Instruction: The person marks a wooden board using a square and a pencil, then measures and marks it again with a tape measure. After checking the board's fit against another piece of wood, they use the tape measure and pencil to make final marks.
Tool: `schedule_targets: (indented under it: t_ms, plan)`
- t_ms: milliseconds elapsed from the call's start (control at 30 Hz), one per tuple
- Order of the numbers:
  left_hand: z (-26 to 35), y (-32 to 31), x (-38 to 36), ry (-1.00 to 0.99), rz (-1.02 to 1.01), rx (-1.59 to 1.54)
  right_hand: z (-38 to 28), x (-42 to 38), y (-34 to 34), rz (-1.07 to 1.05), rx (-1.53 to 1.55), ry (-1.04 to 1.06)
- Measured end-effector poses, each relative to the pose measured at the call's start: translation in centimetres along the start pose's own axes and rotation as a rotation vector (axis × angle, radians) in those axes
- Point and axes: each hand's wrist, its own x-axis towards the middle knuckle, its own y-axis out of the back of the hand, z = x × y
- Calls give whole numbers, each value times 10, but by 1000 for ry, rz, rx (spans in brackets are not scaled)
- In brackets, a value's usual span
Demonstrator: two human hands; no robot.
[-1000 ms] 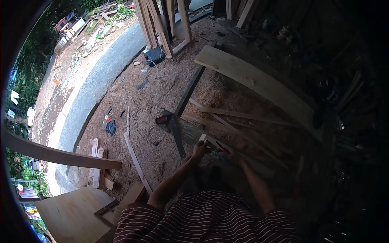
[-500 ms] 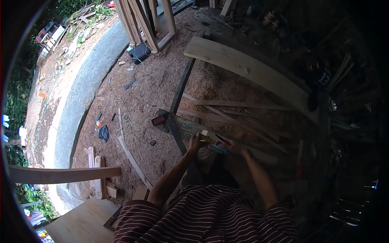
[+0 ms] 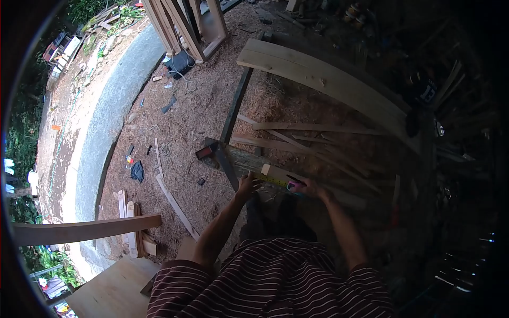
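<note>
A yellow tape measure blade [image 3: 274,180] is drawn out between my two hands along the near side of a pale piece of wood [image 3: 275,171]. My left hand [image 3: 248,184] closes its fingers at the blade's left end. My right hand [image 3: 309,188] is wrapped round the tape measure's case [image 3: 295,186], which shows pink and teal. A thin dark stick, perhaps a pencil, pokes out by the right fingers. Under the wood lies a weathered board [image 3: 244,164]. A dark-bladed square-like tool [image 3: 225,165] rests across that board, left of my hands.
A wide plank [image 3: 297,68] stretches across the back right, with loose wood strips [image 3: 313,128] below it. A red-and-black item [image 3: 205,152] sits on the board's left end. Shavings cover the ground [image 3: 185,122]. A beam [image 3: 85,229] juts in at left above short wood pieces [image 3: 130,222].
My hands have moved apart, my left hand slightly left and my right hand slightly right. More of the yellow blade shows between them. The view has shifted slightly.
</note>
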Motion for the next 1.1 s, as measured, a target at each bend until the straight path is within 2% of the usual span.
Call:
schedule_targets:
  t_ms: [133, 200, 333, 367, 433, 533, 600, 633, 700, 800, 900, 1033, 1100]
  plan:
    - [-8, -3, 11, 15, 38, -76, 8, 5, -1, 35, 1, -17]
    - [-8, -3, 18, 3, 50, -47, 9, 9, 0, 38, -27, -133]
    - [-1, -6, 16, -94, 77, -3, 1, 13, 3, 45, 29, -147]
    - [9, -12, 6, -41, 103, 1, 4, 14, 1, 66, 26, -140]
    - [5, -11, 9, -67, 100, -11, 7, 15, -2, 91, 24, -130]
    - [11, -13, 12, -90, 90, -14, 11, 16, -7, 141, -134, -136]
    - [11, -15, 13, -74, 91, -4, 4, 12, -9, 182, -55, 90]
    - [13, -17, 16, -78, 111, 16, 2, 9, -9, 177, -56, 91]
    - [16, -18, 22, -84, 133, 35, -4, 7, -7, 137, 108, -24]
    - [17, -21, 29, -96, 89, 60, 0, 8, -1, 94, 186, -86]
    - [17, -27, 32, -143, 48, 23, 7, 11, 3, 148, 182, -157]
    - [21, -35, 28, -156, 57, -15, 7, 10, 2, 190, 193, -123]
    - [22, -34, 28, -153, 63, -4, -1, 7, 1, 197, 94, -156]
